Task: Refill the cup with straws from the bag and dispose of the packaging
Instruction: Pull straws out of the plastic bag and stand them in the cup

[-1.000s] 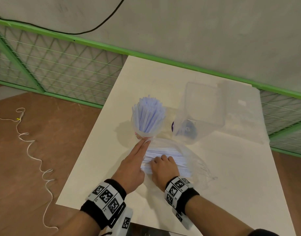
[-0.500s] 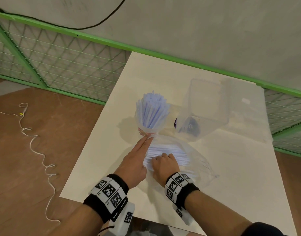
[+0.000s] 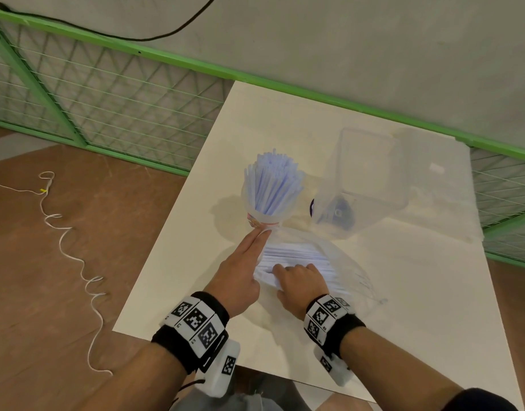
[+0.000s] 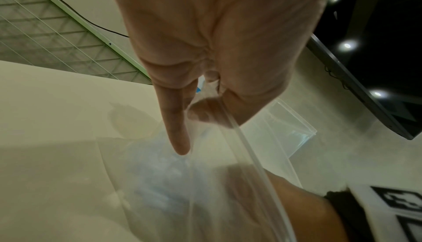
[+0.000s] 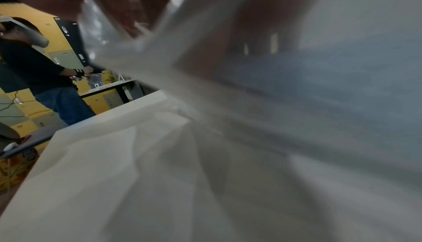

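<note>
A clear cup (image 3: 267, 216) packed with pale blue straws (image 3: 271, 182) stands mid-table. Just in front of it lies a clear bag (image 3: 347, 262) with more straws (image 3: 296, 253) inside. My left hand (image 3: 262, 234) reaches to the bag's mouth by the cup's base. In the left wrist view its thumb (image 4: 200, 112) pinches the bag's rim (image 4: 248, 154) while the index finger points straight. My right hand (image 3: 293, 271) is inside the bag's mouth, fingers curled round the bundle of straws. The right wrist view is blurred, showing only bag film (image 5: 205, 155) and bluish straws (image 5: 342, 83).
A clear plastic container (image 3: 365, 185) lies tilted right of the cup, with a blue object (image 3: 338, 212) inside it. The white table (image 3: 418, 307) backs onto a green mesh fence (image 3: 107, 93). A white cord (image 3: 68, 232) trails on the floor. Another person (image 5: 41, 76) stands beyond the table.
Both hands keep the same hold on the bag and straws. Only the head view has shifted slightly.
</note>
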Tool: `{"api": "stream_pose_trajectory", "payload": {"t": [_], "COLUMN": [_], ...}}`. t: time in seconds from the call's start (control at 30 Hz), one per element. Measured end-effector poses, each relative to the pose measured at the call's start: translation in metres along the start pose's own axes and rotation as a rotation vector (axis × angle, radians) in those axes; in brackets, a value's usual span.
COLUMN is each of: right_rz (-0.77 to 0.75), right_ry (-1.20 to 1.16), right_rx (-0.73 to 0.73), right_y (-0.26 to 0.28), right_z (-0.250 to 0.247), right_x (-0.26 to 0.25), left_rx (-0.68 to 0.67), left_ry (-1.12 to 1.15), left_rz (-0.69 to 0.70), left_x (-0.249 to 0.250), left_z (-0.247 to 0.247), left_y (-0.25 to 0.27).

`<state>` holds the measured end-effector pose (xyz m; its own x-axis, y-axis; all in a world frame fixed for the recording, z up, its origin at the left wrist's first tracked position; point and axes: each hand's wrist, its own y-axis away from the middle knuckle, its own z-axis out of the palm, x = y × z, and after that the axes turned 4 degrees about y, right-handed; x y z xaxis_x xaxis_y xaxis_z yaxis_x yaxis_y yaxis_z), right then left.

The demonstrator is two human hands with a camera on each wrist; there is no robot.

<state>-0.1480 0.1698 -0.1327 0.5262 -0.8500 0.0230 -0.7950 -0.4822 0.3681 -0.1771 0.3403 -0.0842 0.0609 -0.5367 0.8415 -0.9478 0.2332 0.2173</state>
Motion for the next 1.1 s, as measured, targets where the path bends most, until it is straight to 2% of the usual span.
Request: {"api": "stream_pose_trajectory", "payload": {"t": [0.27, 1.1], "right_rz": [0.03, 0.043], "right_ry": [0.002, 0.084], "right_rx": [0.037, -0.088], "right_y": [-0.002, -0.008], "right_z": [0.003, -0.009], "right_x": [-0.001, -0.015], "left_rx": [-0.006, -0.033], "left_ry": [-0.006, 0.01], "left_rz": [-0.003, 0.005], "left_x": [-0.003, 0.001], "left_z": [-0.001, -0.005], "left_y": [0.001, 0.0]}}
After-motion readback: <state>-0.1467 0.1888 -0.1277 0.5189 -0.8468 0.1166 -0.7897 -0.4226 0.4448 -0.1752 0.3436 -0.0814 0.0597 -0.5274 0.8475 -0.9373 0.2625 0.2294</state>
